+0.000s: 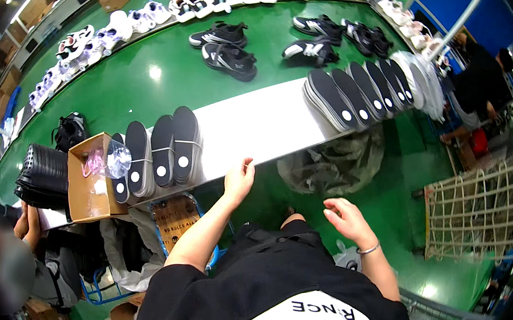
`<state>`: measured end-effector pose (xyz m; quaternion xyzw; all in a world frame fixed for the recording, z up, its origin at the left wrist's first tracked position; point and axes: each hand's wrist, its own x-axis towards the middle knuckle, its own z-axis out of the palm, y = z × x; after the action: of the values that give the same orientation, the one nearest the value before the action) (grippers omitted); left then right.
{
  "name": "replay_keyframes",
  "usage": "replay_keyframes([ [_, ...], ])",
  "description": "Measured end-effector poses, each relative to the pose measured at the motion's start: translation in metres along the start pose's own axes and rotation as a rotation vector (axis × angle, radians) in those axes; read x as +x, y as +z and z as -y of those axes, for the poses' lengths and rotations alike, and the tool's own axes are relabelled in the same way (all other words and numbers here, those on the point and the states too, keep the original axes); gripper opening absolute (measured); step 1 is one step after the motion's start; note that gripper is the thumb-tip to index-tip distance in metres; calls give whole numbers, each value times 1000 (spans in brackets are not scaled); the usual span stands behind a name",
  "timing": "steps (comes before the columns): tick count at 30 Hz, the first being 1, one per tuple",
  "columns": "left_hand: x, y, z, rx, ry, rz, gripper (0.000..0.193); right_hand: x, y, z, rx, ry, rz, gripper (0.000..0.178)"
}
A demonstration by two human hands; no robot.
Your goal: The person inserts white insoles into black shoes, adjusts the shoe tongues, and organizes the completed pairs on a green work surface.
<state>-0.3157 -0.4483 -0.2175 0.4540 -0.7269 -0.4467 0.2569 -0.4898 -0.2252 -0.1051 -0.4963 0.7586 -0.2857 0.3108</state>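
My left hand point(239, 180) is at the near edge of a long white table point(261, 122), its fingers loosely apart with nothing in them. Further right, my right hand point(351, 221) hangs in the air in front of the table, fingers spread and holding nothing. A metal bangle is on that wrist. Left of my left hand lie bundled stacks of black insoles point(186, 146) with white round stickers, tied with string. More stacks of black insoles point(332, 99) stand in a row at the table's right end, beside plastic-wrapped white pieces point(427, 91).
A cardboard box point(98, 202) holding plastic bags and a pile of black pieces point(42, 177) sit at the left. Black sneakers point(228, 61) rest beyond on the green surface. A rope-net cart point(478, 210) stands right. A co-worker point(53, 276) is at lower left, another person point(477, 84) far right.
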Motion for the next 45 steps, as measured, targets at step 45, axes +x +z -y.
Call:
replay_keyframes([
  [45,140,-1,30,328,-362,-269,61,406,29,76,-927,-491,421,28],
])
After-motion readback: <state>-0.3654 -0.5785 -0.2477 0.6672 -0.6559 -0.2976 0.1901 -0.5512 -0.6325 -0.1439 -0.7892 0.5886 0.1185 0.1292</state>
